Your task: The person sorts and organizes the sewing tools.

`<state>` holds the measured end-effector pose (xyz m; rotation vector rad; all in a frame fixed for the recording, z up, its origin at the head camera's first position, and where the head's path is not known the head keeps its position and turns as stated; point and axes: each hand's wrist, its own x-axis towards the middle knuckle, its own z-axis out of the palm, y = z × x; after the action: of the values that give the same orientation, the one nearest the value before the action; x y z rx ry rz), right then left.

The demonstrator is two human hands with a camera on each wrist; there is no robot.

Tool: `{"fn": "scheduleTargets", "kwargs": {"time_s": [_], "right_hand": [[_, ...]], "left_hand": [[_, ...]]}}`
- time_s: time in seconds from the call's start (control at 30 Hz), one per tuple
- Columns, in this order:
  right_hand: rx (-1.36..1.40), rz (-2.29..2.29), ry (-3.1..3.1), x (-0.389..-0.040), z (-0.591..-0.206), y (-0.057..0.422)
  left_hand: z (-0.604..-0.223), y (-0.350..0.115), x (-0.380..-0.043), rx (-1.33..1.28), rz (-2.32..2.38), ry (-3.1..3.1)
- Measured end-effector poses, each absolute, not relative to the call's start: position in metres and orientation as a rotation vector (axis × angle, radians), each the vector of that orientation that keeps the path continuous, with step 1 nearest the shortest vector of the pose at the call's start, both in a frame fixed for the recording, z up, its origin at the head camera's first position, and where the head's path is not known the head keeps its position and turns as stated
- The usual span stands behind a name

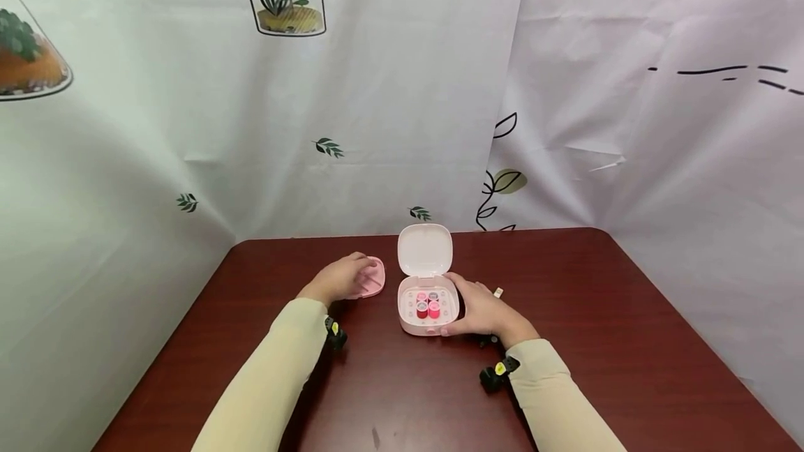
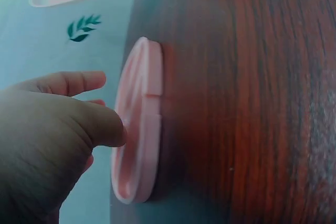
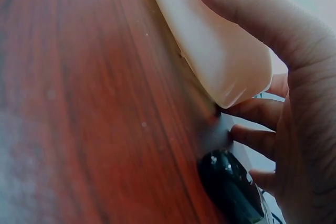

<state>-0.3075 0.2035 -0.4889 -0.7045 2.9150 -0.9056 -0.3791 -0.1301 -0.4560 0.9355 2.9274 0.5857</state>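
Note:
A pale pink sewing box [image 1: 408, 326] stands on the table with its lid [image 1: 425, 250] raised. Several thread spools [image 1: 422, 310], in pink, red and grey, stand upright on its pegs. My right hand [image 1: 480, 309] grips the box's right side, thumb at the front and fingers towards the back; the right wrist view shows the thumb on the box wall [image 3: 226, 51]. To the left, a shallow pink tray [image 1: 377, 277] with dividers lies on the table. Over its left part is my left hand [image 1: 339, 281], fingers loosely bent; the thumb overlaps the tray [image 2: 152, 145] in the left wrist view.
Under and beside the right hand lie a glossy black object [image 3: 231, 187] and a small white piece [image 1: 498, 292], both partly hidden. The dark red table [image 1: 402, 396] meets a printed white cloth [image 1: 377, 89] at the back and sides.

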Motion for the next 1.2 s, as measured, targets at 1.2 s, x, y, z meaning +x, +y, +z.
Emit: {"fn": "scheduleTargets", "kwargs": {"time_s": [1.2], "right_hand": [[-0.789, -0.983, 2.901, -0.313, -0.494, 0.206]], "left_hand": [[-0.416, -0.096, -0.343, 1.249, 0.32, 2.853]]}}
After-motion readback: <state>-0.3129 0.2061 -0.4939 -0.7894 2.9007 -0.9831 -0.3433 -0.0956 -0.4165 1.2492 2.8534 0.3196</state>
